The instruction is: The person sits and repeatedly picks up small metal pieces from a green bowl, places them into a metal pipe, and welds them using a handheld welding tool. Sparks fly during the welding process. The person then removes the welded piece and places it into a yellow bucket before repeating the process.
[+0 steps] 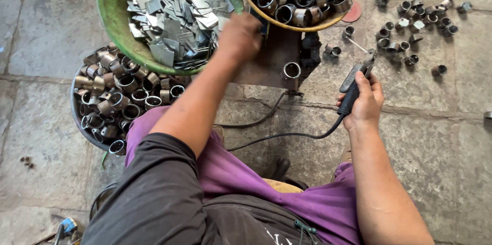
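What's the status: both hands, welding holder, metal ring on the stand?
Left hand at green bowl rim, grip hidden. Right hand holds black welding electrode holder. Short metal ring on brown stand, untouched.

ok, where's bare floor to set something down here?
Bare stone floor left of the green basin, and lower right beyond the right hand. Crowded: scattered rings upper right, ring tub by the left hand.

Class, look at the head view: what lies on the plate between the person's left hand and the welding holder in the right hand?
A single metal ring on the steel plate, seen in the head view.
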